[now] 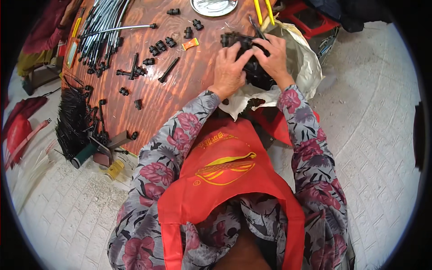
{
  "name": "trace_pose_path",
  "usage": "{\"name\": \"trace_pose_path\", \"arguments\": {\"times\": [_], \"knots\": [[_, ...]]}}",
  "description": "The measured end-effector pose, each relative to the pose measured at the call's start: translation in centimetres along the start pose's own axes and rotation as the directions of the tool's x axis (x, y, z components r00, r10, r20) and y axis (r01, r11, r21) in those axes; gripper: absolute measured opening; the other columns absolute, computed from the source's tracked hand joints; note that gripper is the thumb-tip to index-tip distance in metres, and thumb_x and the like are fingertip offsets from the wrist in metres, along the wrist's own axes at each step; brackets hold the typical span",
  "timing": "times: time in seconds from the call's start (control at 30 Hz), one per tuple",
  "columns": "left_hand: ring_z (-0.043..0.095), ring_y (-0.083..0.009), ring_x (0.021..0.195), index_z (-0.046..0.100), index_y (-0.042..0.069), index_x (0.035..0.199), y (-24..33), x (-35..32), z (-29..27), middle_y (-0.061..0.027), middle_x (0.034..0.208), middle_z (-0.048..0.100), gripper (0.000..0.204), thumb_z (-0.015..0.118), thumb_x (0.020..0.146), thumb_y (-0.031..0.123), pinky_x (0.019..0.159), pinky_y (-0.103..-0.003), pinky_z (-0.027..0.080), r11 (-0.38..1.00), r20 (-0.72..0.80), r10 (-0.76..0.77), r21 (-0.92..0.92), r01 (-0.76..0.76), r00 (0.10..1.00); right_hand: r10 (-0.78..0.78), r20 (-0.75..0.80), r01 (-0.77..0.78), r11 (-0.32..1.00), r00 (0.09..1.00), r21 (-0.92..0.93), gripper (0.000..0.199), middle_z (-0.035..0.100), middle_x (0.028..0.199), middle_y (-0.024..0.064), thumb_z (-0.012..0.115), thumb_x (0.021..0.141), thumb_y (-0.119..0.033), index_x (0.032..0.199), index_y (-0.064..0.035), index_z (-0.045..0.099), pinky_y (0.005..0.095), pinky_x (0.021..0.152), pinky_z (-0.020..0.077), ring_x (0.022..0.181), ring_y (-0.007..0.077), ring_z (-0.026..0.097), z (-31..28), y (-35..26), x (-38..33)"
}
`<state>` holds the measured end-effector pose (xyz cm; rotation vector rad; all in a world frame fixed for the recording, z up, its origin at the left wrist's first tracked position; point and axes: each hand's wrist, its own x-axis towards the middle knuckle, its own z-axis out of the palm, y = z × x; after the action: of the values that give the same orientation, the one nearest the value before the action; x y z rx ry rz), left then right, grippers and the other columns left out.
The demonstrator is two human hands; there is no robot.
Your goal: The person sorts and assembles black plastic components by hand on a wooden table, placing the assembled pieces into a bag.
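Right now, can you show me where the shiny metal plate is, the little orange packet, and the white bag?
Metal plate [214,6], head view: on its flat round middle.
Orange packet [190,43], head view: on the wrapper's centre.
White bag [302,58], head view: on its crumpled side, right of the hands.

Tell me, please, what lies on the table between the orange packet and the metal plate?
In the head view, two small black plastic fittings lie between the orange packet and the metal plate.

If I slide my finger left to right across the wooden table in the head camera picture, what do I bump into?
Bunch of black bristles → bundle of grey tubes → small orange packet → left hand → right hand → white bag.
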<state>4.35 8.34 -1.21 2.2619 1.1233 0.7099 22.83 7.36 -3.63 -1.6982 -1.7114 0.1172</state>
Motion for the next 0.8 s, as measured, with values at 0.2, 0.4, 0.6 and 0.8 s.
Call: {"name": "trace_pose_path", "arguments": {"times": [0.2, 0.4, 0.6, 0.8], "knots": [[0.049, -0.0343, 0.115, 0.058, 0.016, 0.126, 1.7, 1.6, 0.8, -0.0146, 0.128, 0.052, 0.057, 0.064, 0.072, 0.001, 0.092, -0.044, 0.043, 0.941, 0.169, 0.33, -0.136, -0.31, 0.929, 0.399, 0.063, -0.403, 0.895, 0.915, 0.193, 0.022, 0.067, 0.096, 0.0107, 0.069, 0.075, -0.017, 0.096, -0.0099, 0.073, 0.037, 0.081, 0.0493, 0.089, 0.0288, 0.063, -1.9, 5.5, -7.1], [0.065, -0.0263, 0.088, 0.069, 0.008, 0.109, -0.6, -0.6, -5.7, -0.0125, 0.096, 0.068, 0.029, 0.065, 0.08, 0.006, 0.078, -0.034, 0.051, 0.839, 0.016, -0.214, -0.509, 0.192, 0.977, 0.493, 0.157, -0.515, 0.842, 0.856, 0.162, 0.019, 0.066, 0.09, 0.0149, 0.065, 0.076, -0.012, 0.094, -0.007, 0.072, 0.0375, 0.075, 0.0515, 0.079, 0.0288, 0.065, -4.4, 1.9, -3.7], [0.065, -0.0233, 0.09, 0.069, 0.002, 0.106, -8.2, -9.4, -15.6, -0.0141, 0.093, 0.067, 0.024, 0.063, 0.083, 0.006, 0.081, -0.03, 0.05, 0.667, -0.335, -0.715, -0.589, 0.456, 0.613, 0.102, 0.219, -0.17, 0.933, 0.97, 0.318, 0.023, 0.065, 0.09, 0.0115, 0.065, 0.075, -0.009, 0.097, -0.0066, 0.07, 0.0356, 0.077, 0.05, 0.084, 0.0276, 0.063, -1.7, -8.1, -0.2], [0.046, -0.0342, 0.124, 0.057, 0.004, 0.126, -9.8, -17.1, -17.5, -0.0218, 0.133, 0.046, 0.045, 0.063, 0.082, 0.01, 0.099, -0.039, 0.041, 0.725, -0.575, -0.576, -0.031, 0.689, 0.581, -0.309, 0.356, 0.223, 0.939, 0.882, 0.261, 0.044, 0.055, 0.122, 0.0119, 0.071, 0.073, -0.019, 0.116, -0.0156, 0.064, 0.0484, 0.093, 0.0398, 0.114, 0.0353, 0.049, 6.3, -17.5, 4.2]]}}
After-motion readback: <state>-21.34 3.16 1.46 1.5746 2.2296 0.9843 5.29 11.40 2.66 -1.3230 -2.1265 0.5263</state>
